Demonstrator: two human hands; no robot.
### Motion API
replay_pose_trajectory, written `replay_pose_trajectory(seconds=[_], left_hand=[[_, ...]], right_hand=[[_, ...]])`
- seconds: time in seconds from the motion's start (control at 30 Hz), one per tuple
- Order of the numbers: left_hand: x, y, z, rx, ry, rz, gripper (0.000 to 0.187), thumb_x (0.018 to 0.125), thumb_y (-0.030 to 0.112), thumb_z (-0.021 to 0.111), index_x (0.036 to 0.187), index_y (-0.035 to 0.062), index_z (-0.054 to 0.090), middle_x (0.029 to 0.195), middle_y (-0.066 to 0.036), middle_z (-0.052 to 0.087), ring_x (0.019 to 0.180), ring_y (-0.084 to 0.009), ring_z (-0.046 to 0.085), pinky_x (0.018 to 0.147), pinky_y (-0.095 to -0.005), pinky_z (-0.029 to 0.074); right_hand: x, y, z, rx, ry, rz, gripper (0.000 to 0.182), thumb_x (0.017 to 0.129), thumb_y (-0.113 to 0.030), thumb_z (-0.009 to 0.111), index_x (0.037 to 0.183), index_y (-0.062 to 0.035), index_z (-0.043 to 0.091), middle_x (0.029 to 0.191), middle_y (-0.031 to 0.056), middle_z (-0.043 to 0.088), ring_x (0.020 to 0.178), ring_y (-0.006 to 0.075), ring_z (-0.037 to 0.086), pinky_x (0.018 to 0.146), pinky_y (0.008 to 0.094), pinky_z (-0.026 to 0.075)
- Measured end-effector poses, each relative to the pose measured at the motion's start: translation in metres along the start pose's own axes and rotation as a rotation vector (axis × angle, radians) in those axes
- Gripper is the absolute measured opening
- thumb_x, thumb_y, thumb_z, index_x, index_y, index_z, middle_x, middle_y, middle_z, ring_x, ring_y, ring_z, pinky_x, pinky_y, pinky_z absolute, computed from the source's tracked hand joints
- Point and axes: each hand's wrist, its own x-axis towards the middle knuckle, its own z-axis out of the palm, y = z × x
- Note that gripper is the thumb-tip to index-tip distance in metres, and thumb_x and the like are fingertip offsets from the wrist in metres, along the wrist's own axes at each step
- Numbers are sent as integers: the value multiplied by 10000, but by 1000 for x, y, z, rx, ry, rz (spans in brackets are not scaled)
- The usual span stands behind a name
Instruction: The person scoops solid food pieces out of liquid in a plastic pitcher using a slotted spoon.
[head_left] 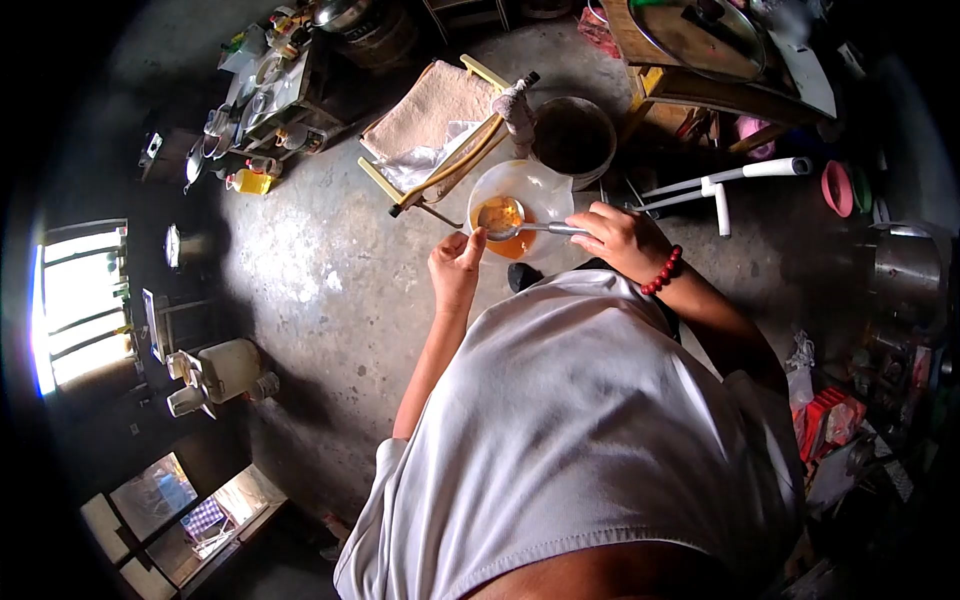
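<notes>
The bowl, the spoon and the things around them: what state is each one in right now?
Bowl: tilted, holding orange liquid, gripped at the rim.
Spoon: dipped in the liquid.
Left hand: closed on the bowl's rim.
Right hand: closed on the spoon's handle.
Bucket: uncovered, dark inside.
Folding chair: unfolded, cloth draped over it.

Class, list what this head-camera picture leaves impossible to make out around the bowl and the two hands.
- Head view: what the orange liquid in the bowl is; too small.
- Left hand: its fingers on the bowl are hidden behind the hand.
- Spoon: handle end covered by the right hand.
</notes>
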Motion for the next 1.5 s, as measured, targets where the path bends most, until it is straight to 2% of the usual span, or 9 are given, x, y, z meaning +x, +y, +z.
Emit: replay_pose_trajectory(seconds=[0.43, 0.5, 0.53, 0.6, 0.83, 1.07, 1.17, 1.27, 1.5], left_hand=[[4, 0, -1, 26, 10, -9, 491, 752, 427, 687, 643, -41, 587, 506, -48, 504, 518, -95, 455, 502, -274, 401], [4, 0, 0, 33, 2, -14, 486, 751, 423, 690, 646, -40, 591, 510, -47, 515, 521, -92, 462, 503, -272, 403], [4, 2, 0, 18, -13, -13, 478, 753, 416, 693, 645, -39, 593, 514, -41, 519, 523, -88, 462, 502, -266, 401], [4, 2, 2, 4, -34, -9, 471, 754, 409, 695, 645, -39, 594, 518, -34, 522, 525, -83, 462, 501, -260, 399], [4, 8, 4, -40, -57, -17, 468, 762, 400, 694, 641, -38, 584, 518, -18, 492, 526, -73, 436, 498, -248, 388], [6, -1, 7, -18, -35, 49, 497, 771, 429, 680, 641, -39, 574, 520, -19, 477, 535, -76, 423, 487, -259, 375], [6, 2, 4, -47, -57, 23, 501, 767, 437, 684, 644, -37, 576, 517, -22, 475, 534, -78, 422, 489, -264, 377], [12, -7, 3, -37, -45, 10, 507, 766, 446, 683, 646, -35, 577, 517, -20, 473, 535, -77, 421, 487, -263, 376], [12, 7, -1, -2, -22, 12, 514, 766, 455, 675, 642, -33, 573, 517, -24, 481, 535, -81, 426, 494, -263, 381]], right_hand=[[2, -11, -23, -5, -59, -59, 210, 730, -131, 695, 913, -63, 618, 775, 64, 550, 658, 234, 600, 572, 313, 496], [2, -3, -19, -1, 62, -213, 189, 734, -139, 693, 882, -55, 610, 771, 74, 555, 666, 249, 597, 586, 325, 494], [11, -11, -27, -2, 63, -208, 189, 734, -139, 693, 882, -55, 610, 771, 74, 555, 666, 249, 597, 586, 325, 494], [32, -32, -47, -33, -50, -184, 174, 736, -149, 689, 853, -52, 604, 772, 86, 559, 674, 268, 595, 600, 344, 490], [42, -30, -11, 12, -12, -187, 152, 765, -157, 647, 832, -62, 549, 790, 90, 540, 722, 276, 608, 651, 357, 492], [48, -39, 3, 11, 94, -227, 175, 756, -182, 656, 793, -79, 519, 740, 80, 526, 661, 237, 619, 572, 317, 499], [43, -33, 11, -20, 6, -216, 177, 751, -171, 658, 781, -72, 513, 730, 84, 515, 655, 232, 618, 550, 312, 502], [41, -31, 19, -11, 67, -282, 169, 750, -150, 654, 772, -69, 507, 717, 85, 498, 634, 229, 614, 530, 310, 503], [40, -31, 31, -43, 66, -333, 123, 768, -123, 617, 754, -70, 507, 709, 80, 475, 606, 211, 595, 535, 310, 498]])
